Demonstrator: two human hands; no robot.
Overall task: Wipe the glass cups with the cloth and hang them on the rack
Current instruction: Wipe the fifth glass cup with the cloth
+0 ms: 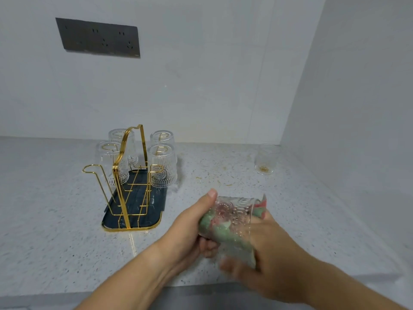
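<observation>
Fingers [209,245] of the left hand [187,227] are wrapped round the bottom end of a glass cup [237,209], thumb lying along the top. The cup is on its side in the air above the counter [55,220], mouth pointing right.

Ok, sweeping across from the left: up on the wall there's a dark socket panel [98,38]. Below it, on the counter, a gold wire rack [127,175] stands on a dark tray [154,222] with a gold rim. Four hung cups [163,168] sit upside down on its hooks, two each side of the tall handle, and one hook [91,167] juts out at the front left.

Just right of the tray is the held cup. A green and pink cloth [241,247] is stuffed inside it, shows through the glass and pokes out past the rim. The right hand [270,249] is at the cup's mouth, pretty blurry, but its fingers look clenched on the bunched cloth.

Far right, back near the corner of the walls, another cup [266,159] stands upright on the counter, well apart from the rack.
</observation>
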